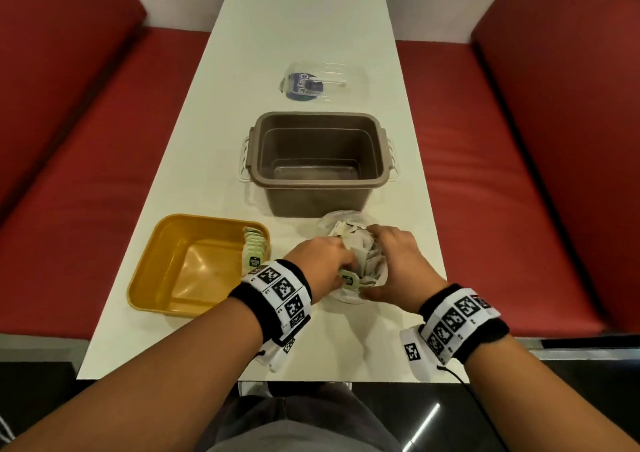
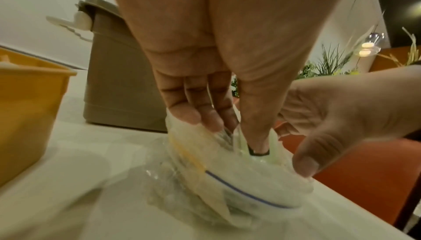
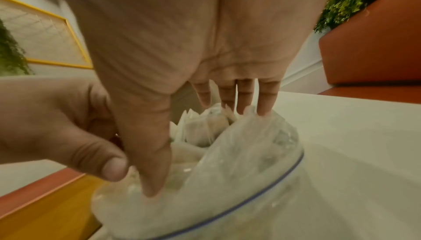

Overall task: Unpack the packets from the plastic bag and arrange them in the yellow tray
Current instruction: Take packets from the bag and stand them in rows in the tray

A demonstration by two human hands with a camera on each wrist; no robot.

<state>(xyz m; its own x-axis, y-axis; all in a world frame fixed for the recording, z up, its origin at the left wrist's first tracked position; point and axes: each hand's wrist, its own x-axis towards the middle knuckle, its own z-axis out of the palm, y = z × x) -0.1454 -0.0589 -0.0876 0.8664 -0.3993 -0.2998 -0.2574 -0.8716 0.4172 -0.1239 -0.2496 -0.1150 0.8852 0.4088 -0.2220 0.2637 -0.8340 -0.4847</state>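
A clear plastic bag [image 1: 341, 223] with a blue zip line lies on the white table, stuffed with white packets [image 1: 360, 254]. My left hand [image 1: 341, 273] reaches into the bag's mouth and pinches a packet with a green tag [image 1: 347, 279] between thumb and fingers. In the left wrist view the thumb presses that greenish packet [image 2: 273, 153]. My right hand [image 1: 384, 266] grips the bag's right rim, thumb near, fingers far, and holds it wide. The yellow tray [image 1: 162, 278] sits to the left, with several green-tagged packets [image 1: 255, 249] standing in a row along its right wall.
A brown plastic bin [image 1: 320, 161] with white side clips stands just behind the bag. Farther back lies a clear plastic pack [image 1: 318, 81] with a blue label. Red bench seats [image 1: 519, 192] flank the narrow table, whose near edge [image 1: 242, 377] is close to my wrists.
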